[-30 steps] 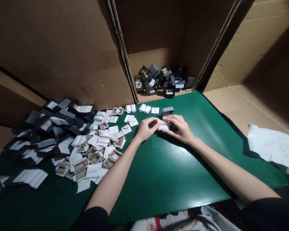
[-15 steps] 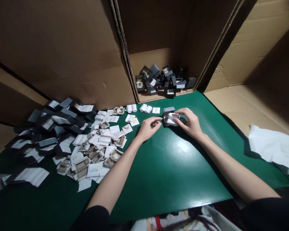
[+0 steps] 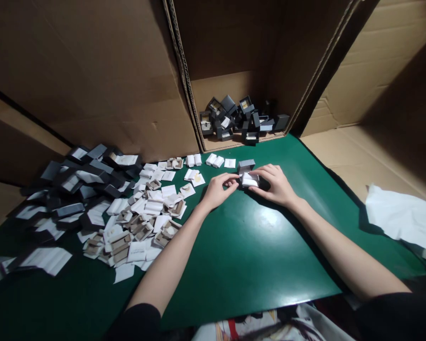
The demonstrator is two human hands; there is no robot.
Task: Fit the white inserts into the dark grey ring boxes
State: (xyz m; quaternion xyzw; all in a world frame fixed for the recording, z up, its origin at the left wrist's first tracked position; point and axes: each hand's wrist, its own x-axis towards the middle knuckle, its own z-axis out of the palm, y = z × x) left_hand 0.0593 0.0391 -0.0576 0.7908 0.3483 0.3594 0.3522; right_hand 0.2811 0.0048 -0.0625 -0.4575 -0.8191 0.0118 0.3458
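A small dark grey jewelry box (image 3: 246, 166) stands on the green table with its hinged lid raised at the back. A white padded insert (image 3: 250, 182) lies inside it. My left hand (image 3: 218, 190) is at the box's left side, fingers curled and fingertips against it. From the right, my right hand (image 3: 275, 184) grips the box, the thumb low at the front and the index finger reaching over the insert. The right fingers partly cover the box's right side. Just left of the box lies a flat white piece (image 3: 230, 163).
White and brown cardboard inserts (image 3: 142, 227) are spread on the left of the green table (image 3: 241, 265). Beyond them is a heap of dark boxes (image 3: 88, 175). An upright cardboard carton (image 3: 220, 85) at the back holds more dark boxes (image 3: 234, 118). White sheeting (image 3: 401, 215) lies right.
The white insert, tilted in my right fingers before, now sits lower and flatter in the box. My right hand has shifted slightly left and its thumb has dropped to the box's front. My left hand barely moved.
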